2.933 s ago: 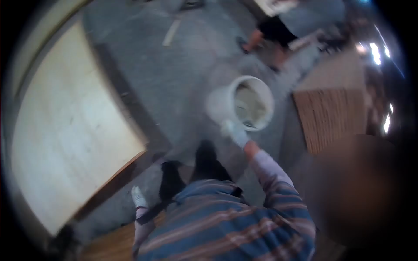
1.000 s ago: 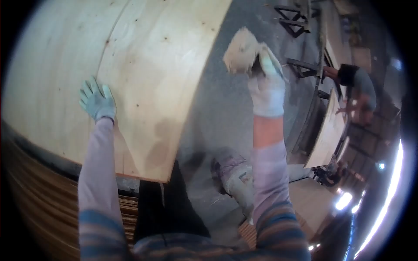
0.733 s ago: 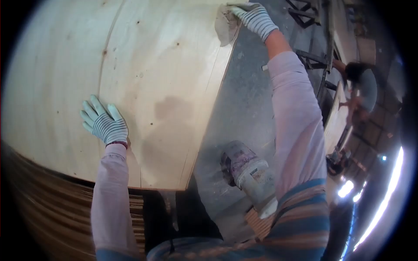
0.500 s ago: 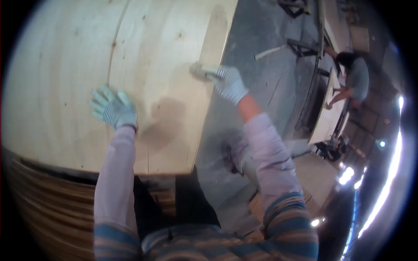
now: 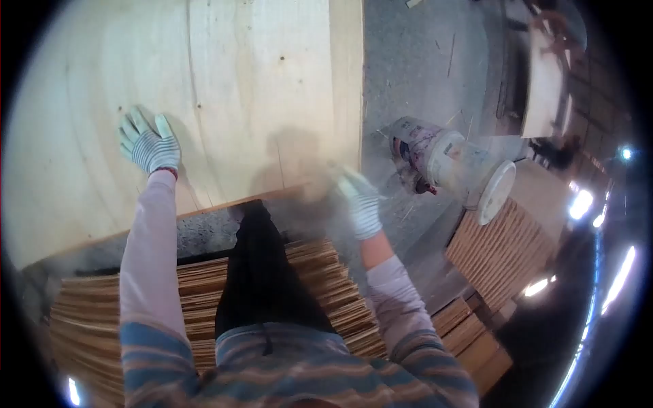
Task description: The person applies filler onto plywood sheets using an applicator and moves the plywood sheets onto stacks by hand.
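My left hand, in a striped pale work glove, lies flat with fingers spread on a large plywood sheet. Beyond the sheet's near right corner, my right hand is gloved too and closed on a hand tool, probably a scraper. Motion blur smears the tool, and its exact kind does not show. Its front end is close to the sheet's corner; whether they touch I cannot tell. A darker shadow falls across the wood beside it.
Stained buckets, seemingly stacked, stand on the grey floor to the right, with a white round rim. Stacked thin wood sheets lie around my legs; another stack is at right. A blurred person leans over a board at upper right.
My right hand and the tool have come down the sheet's right edge towards its near corner. The left hand has shifted left on the sheet. The view has turned, showing the buckets.
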### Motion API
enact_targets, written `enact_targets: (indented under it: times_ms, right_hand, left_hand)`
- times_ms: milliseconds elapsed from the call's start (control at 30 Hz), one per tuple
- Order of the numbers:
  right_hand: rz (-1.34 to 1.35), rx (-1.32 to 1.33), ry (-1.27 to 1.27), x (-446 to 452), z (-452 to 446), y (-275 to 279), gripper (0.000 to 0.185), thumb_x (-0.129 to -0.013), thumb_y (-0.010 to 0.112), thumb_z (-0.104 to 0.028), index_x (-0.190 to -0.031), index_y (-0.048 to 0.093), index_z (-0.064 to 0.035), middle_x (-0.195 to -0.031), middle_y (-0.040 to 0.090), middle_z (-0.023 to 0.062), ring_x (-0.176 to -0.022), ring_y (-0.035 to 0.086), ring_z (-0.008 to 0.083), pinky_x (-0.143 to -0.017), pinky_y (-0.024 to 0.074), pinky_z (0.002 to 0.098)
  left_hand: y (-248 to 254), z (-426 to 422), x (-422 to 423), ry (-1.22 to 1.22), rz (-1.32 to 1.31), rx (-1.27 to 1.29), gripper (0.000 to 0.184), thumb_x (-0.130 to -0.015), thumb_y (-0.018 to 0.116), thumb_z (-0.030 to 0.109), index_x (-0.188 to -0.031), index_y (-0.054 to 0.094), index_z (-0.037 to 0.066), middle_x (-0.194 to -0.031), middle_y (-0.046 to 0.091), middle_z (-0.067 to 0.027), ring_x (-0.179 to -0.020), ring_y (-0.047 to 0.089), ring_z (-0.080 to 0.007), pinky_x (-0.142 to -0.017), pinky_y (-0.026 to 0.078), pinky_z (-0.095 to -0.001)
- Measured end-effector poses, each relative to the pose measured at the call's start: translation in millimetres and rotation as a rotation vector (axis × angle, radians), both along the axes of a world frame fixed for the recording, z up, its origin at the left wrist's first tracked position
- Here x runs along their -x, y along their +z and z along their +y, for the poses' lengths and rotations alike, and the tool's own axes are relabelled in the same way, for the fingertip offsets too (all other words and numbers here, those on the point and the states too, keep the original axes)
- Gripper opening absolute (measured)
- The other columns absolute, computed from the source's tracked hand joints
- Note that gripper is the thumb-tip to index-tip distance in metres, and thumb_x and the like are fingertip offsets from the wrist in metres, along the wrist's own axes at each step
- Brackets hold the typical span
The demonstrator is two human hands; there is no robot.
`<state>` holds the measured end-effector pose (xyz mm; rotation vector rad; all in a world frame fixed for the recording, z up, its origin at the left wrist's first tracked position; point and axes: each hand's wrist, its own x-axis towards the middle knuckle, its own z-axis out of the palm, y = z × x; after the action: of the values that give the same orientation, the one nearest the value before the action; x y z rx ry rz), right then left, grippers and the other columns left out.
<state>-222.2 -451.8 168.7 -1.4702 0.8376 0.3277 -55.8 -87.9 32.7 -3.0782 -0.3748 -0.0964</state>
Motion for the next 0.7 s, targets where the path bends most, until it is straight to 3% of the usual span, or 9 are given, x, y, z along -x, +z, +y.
enact_targets:
  times_ms: [33, 67, 133, 200, 267, 333, 400, 567, 700]
  right_hand:
    - [0.005, -0.184, -0.119, -16.3, 1.7, -2.4, 0.028, -0.091, 0.058, -0.006, -0.118, 0.063, 0.0002, -0.11, 0.067, 0.0093, -0.1, 0.064, 0.0213, -0.087, 0.0513, 0.0336]
    - [-0.177, 0.038, 0.139, -35.2, -7.4, -27.0, 0.029, -0.089, 0.058, -0.005, -0.117, 0.063, -0.0027, -0.108, 0.067, 0.0102, -0.096, 0.065, 0.0239, -0.084, 0.0518, 0.0348]
    - [-0.733, 0.962, 0.894, -69.7, -26.7, -90.4, 0.033, -0.085, 0.058, -0.002, -0.115, 0.065, -0.009, -0.104, 0.068, 0.0117, -0.089, 0.065, 0.0289, -0.077, 0.0525, 0.0367]
    - [-0.673, 0.983, 0.881, -144.8, -1.3, -96.1, 0.034, -0.08, 0.06, -0.002, -0.111, 0.067, -0.0148, -0.1, 0.067, 0.0111, -0.084, 0.064, 0.0303, -0.072, 0.0517, 0.0368]
    - [-0.339, 0.441, 0.955, -152.6, 18.0, -132.7, 0.033, -0.082, 0.059, -0.003, -0.111, 0.067, -0.0159, -0.101, 0.067, 0.0084, -0.086, 0.064, 0.0275, -0.073, 0.0516, 0.036]
    - [-0.325, 0.39, 1.011, -134.0, 28.3, -117.7, 0.032, -0.084, 0.058, -0.003, -0.111, 0.067, -0.0161, -0.1, 0.068, 0.0073, -0.087, 0.065, 0.0267, -0.074, 0.0518, 0.0347]
    - [-0.644, 0.789, 1.131, -73.2, 47.1, -71.6, 0.031, -0.085, 0.058, -0.002, -0.111, 0.067, -0.0156, -0.097, 0.068, 0.0077, -0.089, 0.065, 0.0278, -0.076, 0.0523, 0.033]
    - [-0.536, 0.989, 0.671, 53.1, 120.3, -70.7, 0.03, -0.087, 0.058, -0.002, -0.116, 0.064, -0.0061, -0.102, 0.068, 0.0112, -0.085, 0.065, 0.0211, -0.074, 0.0528, 0.0321]
    - [-0.062, 0.177, 0.0, 39.5, 180.7, -32.2, 0.03, -0.089, 0.061, -0.007, -0.118, 0.062, 0.0007, -0.104, 0.068, 0.0067, -0.087, 0.062, 0.0113, -0.074, 0.0508, 0.026]
  left_hand:
    - [-0.6, -0.2, 3.0, 0.022, -0.019, -0.041, 0.065, -0.087, 0.052, 0.046, -0.14, 0.041, 0.01, -0.144, 0.036, -0.0191, -0.134, 0.029, -0.0389, -0.109, 0.02, -0.0549]
    - [-4.2, -0.5, 3.7, 0.051, -0.039, -0.085, 0.066, -0.086, 0.053, 0.046, -0.139, 0.042, 0.009, -0.144, 0.037, -0.0191, -0.135, 0.027, -0.039, -0.11, 0.019, -0.0545]
    - [2.2, -2.1, 10.7, 0.048, -0.02, -0.03, 0.064, -0.088, 0.049, 0.045, -0.141, 0.039, 0.01, -0.144, 0.035, -0.0193, -0.134, 0.029, -0.0387, -0.11, 0.019, -0.0556]
    - [-1.6, -0.3, 4.7, 0.028, -0.034, -0.018, 0.064, -0.089, 0.048, 0.045, -0.141, 0.037, 0.008, -0.145, 0.033, -0.0204, -0.134, 0.029, -0.0389, -0.11, 0.018, -0.0561]
    - [0.1, 0.1, 9.1, 0.032, -0.019, -0.008, 0.064, -0.089, 0.048, 0.044, -0.141, 0.037, 0.008, -0.145, 0.032, -0.0208, -0.133, 0.028, -0.0393, -0.11, 0.018, -0.0563]
    - [9.7, -7.8, 0.8, 0.036, 0.03, -0.023, 0.065, -0.09, 0.047, 0.043, -0.141, 0.035, 0.006, -0.145, 0.032, -0.0212, -0.134, 0.027, -0.0402, -0.109, 0.018, -0.0574]
    - [10.4, -7.1, 0.4, 0.033, 0.05, -0.035, 0.065, -0.09, 0.046, 0.044, -0.141, 0.034, 0.006, -0.145, 0.031, -0.0215, -0.134, 0.026, -0.0407, -0.108, 0.018, -0.0586]
    - [4.2, 4.7, 4.7, -0.019, 0.038, 0.028, 0.068, -0.089, 0.046, 0.046, -0.141, 0.034, 0.004, -0.143, 0.034, -0.0234, -0.134, 0.028, -0.0419, -0.109, 0.019, -0.0581]
    - [20.3, 88.6, 1.1, -0.373, 0.009, 0.235, 0.068, -0.089, 0.047, 0.047, -0.143, 0.034, 0.007, -0.141, 0.037, -0.0227, -0.133, 0.03, -0.0427, -0.11, 0.019, -0.0555]
